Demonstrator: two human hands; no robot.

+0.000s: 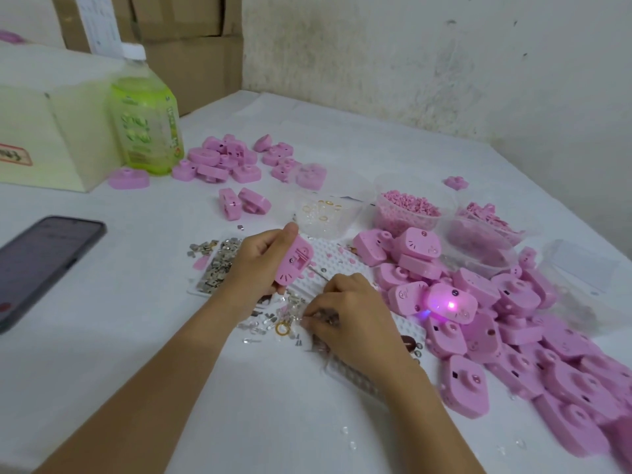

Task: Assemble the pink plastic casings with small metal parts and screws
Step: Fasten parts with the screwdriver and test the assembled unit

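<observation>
Near edge: 2 bare forearms in from the bottom, over white table (102, 354). Right hand (345, 313) knuckles up, fingers curled, tips down in a loose scatter of small clear and metal parts (270, 319). Can't tell whether pinching anything. Gold ring (283, 329) in that scatter, just left of the fingertips. Bumpy clear tray (355, 381) partly hidden under the right wrist.

Just beyond: left hand (260, 265) gripping 1 pink casing (294, 265), thumb on top edge, fingers curled round the back. Held tilted above the table, slotted face toward camera. Flat tray of small metal parts (215, 265) behind the left hand, a few spilled beside it. White perforated tray (337, 258) under and right of the held casing.

Right side: big pile of pink casings (554, 364) from mid table down to the near right corner. 1 lit casing (451, 302) in it, glowing pink-violet. Left side: dark phone (44, 265), screen up, blurred.

Mid table: 3 clear tubs in a row behind the pile: tub with gold rings (321, 213), tub of small pink pieces (405, 206), tub of pink parts (478, 241). 2 casings (244, 203) lying apart, left of the tubs.

Far: smaller group of pink casings (232, 159) beside green drink bottle (143, 121) with white cap. Cream box (51, 131) just left of the bottle. Cardboard boxes (191, 46) and stained wall (410, 63) at the back.
</observation>
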